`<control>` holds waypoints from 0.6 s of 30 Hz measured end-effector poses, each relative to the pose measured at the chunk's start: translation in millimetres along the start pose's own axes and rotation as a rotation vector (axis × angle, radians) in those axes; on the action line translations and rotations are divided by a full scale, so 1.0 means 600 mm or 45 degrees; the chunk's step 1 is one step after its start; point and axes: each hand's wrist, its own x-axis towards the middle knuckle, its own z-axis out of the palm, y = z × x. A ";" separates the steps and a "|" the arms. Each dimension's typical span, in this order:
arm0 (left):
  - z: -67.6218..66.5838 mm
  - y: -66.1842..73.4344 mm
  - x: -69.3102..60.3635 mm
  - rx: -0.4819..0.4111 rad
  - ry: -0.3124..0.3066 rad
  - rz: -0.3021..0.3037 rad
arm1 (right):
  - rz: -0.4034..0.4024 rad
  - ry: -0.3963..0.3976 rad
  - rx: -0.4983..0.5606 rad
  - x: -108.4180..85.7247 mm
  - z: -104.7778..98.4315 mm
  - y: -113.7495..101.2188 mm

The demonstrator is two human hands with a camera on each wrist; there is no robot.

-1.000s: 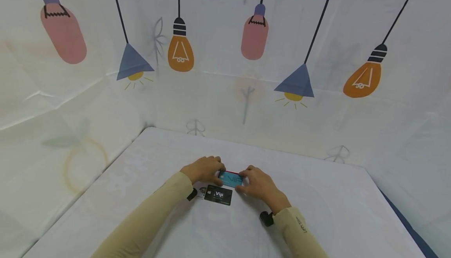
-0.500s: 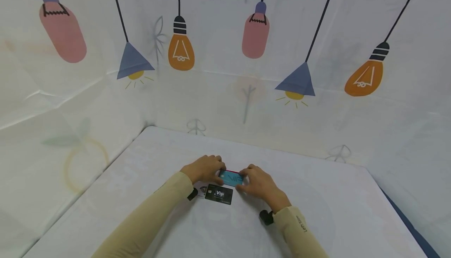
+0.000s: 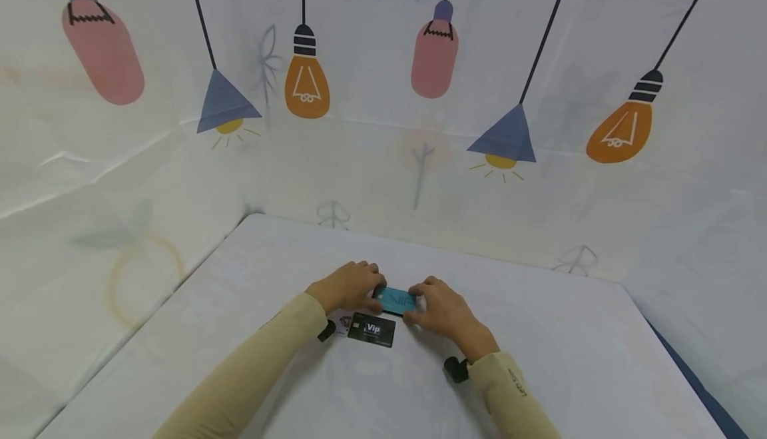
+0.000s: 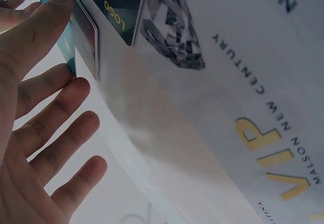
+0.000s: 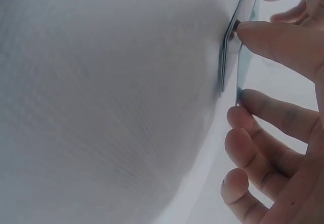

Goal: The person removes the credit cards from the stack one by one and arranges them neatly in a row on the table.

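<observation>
Your left hand and right hand are pinching opposite ends of the blue card between thumb and fingers, and you're holding it just above the lower cards, beyond the black Vip card lying on the desk. If one hand is releasing sooner, the blue card could be landing askew; a dipping thumb could be knocking the lower cards out of line.
</observation>
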 end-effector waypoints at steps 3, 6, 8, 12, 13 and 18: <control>-0.003 0.001 -0.002 0.008 0.038 0.033 | -0.001 0.012 -0.006 -0.002 -0.003 0.002; -0.006 0.005 -0.005 0.020 0.071 0.057 | -0.001 0.018 0.006 -0.005 -0.007 0.005; -0.008 0.008 -0.007 0.035 0.090 0.073 | -0.002 0.024 0.022 -0.010 -0.010 0.006; -0.008 0.013 -0.012 0.085 0.124 0.104 | -0.021 0.040 0.028 -0.020 -0.017 0.009; -0.008 0.014 -0.013 0.091 0.133 0.112 | -0.031 0.045 0.026 -0.023 -0.019 0.010; -0.006 0.020 -0.021 0.089 0.171 0.140 | -0.072 0.065 0.028 -0.035 -0.030 0.012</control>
